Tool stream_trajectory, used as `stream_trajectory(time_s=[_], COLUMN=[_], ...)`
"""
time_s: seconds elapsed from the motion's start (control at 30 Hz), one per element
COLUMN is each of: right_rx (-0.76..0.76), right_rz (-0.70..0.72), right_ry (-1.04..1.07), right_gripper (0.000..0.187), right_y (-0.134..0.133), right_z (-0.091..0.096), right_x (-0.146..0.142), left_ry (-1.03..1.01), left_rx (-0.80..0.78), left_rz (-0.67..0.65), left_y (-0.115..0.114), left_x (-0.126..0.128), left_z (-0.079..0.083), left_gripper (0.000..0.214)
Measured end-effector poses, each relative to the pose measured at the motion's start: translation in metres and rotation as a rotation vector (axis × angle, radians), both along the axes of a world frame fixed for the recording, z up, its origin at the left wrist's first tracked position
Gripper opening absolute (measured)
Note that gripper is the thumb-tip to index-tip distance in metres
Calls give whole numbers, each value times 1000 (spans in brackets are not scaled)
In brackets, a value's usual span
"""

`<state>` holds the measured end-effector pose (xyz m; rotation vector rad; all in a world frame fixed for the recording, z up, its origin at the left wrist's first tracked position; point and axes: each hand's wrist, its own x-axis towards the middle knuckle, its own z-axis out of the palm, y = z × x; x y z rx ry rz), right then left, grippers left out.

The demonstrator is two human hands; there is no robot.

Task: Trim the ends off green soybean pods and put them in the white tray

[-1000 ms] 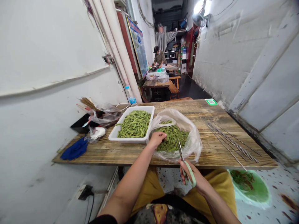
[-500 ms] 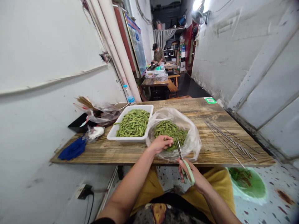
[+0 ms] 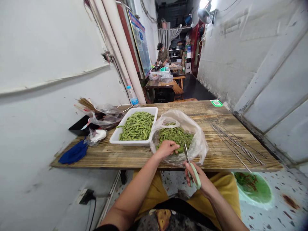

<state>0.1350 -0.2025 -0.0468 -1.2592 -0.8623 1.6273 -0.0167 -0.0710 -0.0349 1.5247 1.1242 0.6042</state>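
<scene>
Green edamame pods (image 3: 174,134) lie in a clear plastic bag (image 3: 201,144) with its mouth spread wide. My left hand (image 3: 168,149) is over the bag's near left side, fingers closed in a pinch on a pod, which is partly hidden among the others. In my right hand (image 3: 193,175) are scissors (image 3: 196,175) with pale green handles. Their blades point up and away over the pods, just right of my left fingertips, and look slightly parted. Left of the bag stands a white plastic tub (image 3: 113,140) heaped with more pods.
Several thin metal skewers (image 3: 238,146) lie on the right of the wooden table (image 3: 144,158). A blue cloth (image 3: 73,154), a black box (image 3: 78,126) and a water bottle (image 3: 133,98) are leftward. A green-lined bin (image 3: 261,192) stands on the floor. A person (image 3: 163,56) works farther back.
The scissors and my right hand have shifted slightly right, away from my left fingers. Part of the bag's rim now folds over the far pods. My left hand has barely moved.
</scene>
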Motion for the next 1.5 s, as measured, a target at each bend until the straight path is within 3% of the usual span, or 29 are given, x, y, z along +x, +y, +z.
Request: stream_trajectory(time_s=[0.07, 0.17, 0.23, 0.4, 0.53, 0.6, 0.7, 0.8, 0.9, 1.0, 1.13, 1.5], right_rx=[-1, 2, 9, 4, 5, 9, 10, 19, 27, 33, 38, 94], right_rz=[-47, -48, -19, 18, 21, 26, 39, 43, 48, 64, 87, 98], right_ry=[19, 41, 42, 35, 18, 10, 9, 9, 9, -14, -49, -57], right_gripper=[36, 33, 32, 34, 35, 35, 35, 35, 36, 37, 40, 37], right_y=[0, -1, -1, -2, -2, -2, -1, -1, 0, 1, 2, 4], right_z=[1, 0, -2, -6, -3, -1, -2, -5, -5, -2, 2, 4], right_x=[1, 2, 2, -1, -2, -2, -1, 0, 1, 1, 1, -2], left_ry=[92, 239, 361, 621, 698, 642, 392, 51, -221, -346, -332, 10], left_rx=[130, 367, 446, 478, 496, 507, 456, 153, -183, -304, -301, -4], left_rz=[32, 209, 287, 194, 101, 116, 207, 251, 199, 155, 91, -56], left_y=[6, 19, 27, 39, 46, 50, 52, 50, 43, 33, 19, -6], left_x=[-5, -14, -19, -18, -14, -14, -15, -15, -12, -10, -8, -2], left_z=[-1, 1, 2, 3, 3, 2, 2, 3, 3, 2, 2, 21], left_gripper=[24, 23, 22, 27, 20, 13, 8, 16, 23, 31, 38, 28])
